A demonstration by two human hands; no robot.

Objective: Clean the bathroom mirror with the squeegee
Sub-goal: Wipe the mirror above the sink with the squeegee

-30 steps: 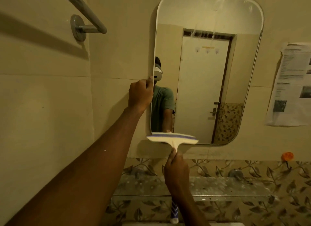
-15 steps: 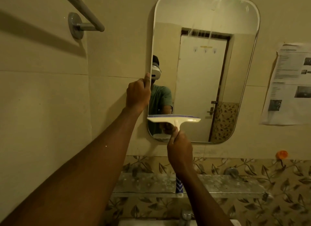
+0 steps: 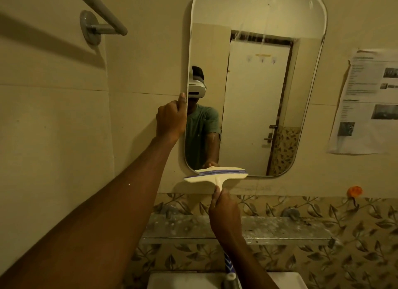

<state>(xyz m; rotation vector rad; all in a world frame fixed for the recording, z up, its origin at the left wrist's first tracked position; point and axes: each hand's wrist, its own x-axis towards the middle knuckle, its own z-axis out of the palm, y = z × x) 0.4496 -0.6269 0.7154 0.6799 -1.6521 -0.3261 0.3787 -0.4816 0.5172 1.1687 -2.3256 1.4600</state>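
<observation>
Rounded glass mirror [image 3: 269, 90] — right hand [image 3: 224, 215] grips squeegee [image 3: 216, 174].

The single head-worn view faces the wall straight on, close to the mirror [image 3: 256, 84], tilted slightly down.

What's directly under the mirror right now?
Under the mirror a glass shelf is fixed to leaf-patterned tiles, with a white basin below. The right hand, holding the squeegee, hides part of the shelf and most of a blue-striped item.
</observation>
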